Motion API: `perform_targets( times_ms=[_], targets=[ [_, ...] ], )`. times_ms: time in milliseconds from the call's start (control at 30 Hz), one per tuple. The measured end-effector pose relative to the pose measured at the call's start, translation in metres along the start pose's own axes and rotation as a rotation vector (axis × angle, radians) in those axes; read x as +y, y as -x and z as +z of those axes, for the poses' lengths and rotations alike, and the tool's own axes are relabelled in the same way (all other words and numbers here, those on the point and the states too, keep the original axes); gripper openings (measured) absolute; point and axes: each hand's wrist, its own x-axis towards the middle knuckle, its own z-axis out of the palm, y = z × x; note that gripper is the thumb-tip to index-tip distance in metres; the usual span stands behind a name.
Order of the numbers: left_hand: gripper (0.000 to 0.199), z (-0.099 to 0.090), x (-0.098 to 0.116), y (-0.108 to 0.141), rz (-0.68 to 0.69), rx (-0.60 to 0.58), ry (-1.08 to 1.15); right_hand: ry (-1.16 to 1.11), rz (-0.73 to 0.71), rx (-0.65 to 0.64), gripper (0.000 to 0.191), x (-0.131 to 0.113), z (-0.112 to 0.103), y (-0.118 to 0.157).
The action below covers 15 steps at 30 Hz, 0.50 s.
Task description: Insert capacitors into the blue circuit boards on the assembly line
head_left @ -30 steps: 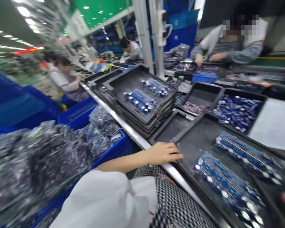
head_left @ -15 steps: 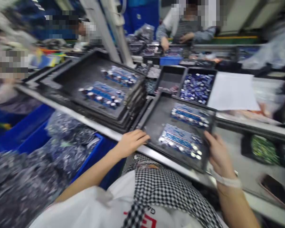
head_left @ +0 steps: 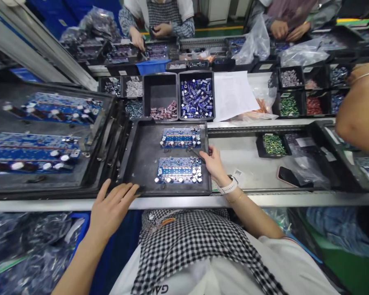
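Note:
A black tray [head_left: 144, 164] lies on the bench in front of me, holding two blue circuit boards, the upper one [head_left: 181, 137] behind the lower one [head_left: 178, 170]. My right hand [head_left: 213, 164] grips the tray's right edge, thumb over the rim. At the tray's front left corner rests my left hand [head_left: 114, 205], fingers spread, holding nothing. To the left stands a stack of black trays [head_left: 89, 174]; its top tray carries two larger-looking boards [head_left: 33, 151].
Behind the tray are bins of blue capacitors [head_left: 197, 98] and pink parts [head_left: 164, 110], and papers [head_left: 233, 96]. A phone [head_left: 287, 176] and a green-parts bin [head_left: 273, 145] lie right. A person's arm [head_left: 361, 110] reaches in at far right; other people work opposite.
The view has turned to the right and levelled. My right hand still holds the tray's right edge, and my left hand's fingers have spread at its front left corner.

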Motion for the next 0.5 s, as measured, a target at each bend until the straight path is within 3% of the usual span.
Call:
perform_targets(
  times_ms=[267, 500],
  targets=[
    [0.028, 0.0, -0.004, -0.004, 0.003, -0.004, 0.024, 0.405, -0.085, -0.171, 0.027, -0.035, -0.036, -0.01],
    [0.032, 0.002, 0.0, -0.001, -0.051, 0.004, 0.046, 0.861, -0.263, -0.239, 0.043, -0.07, -0.046, -0.016]
  ],
)
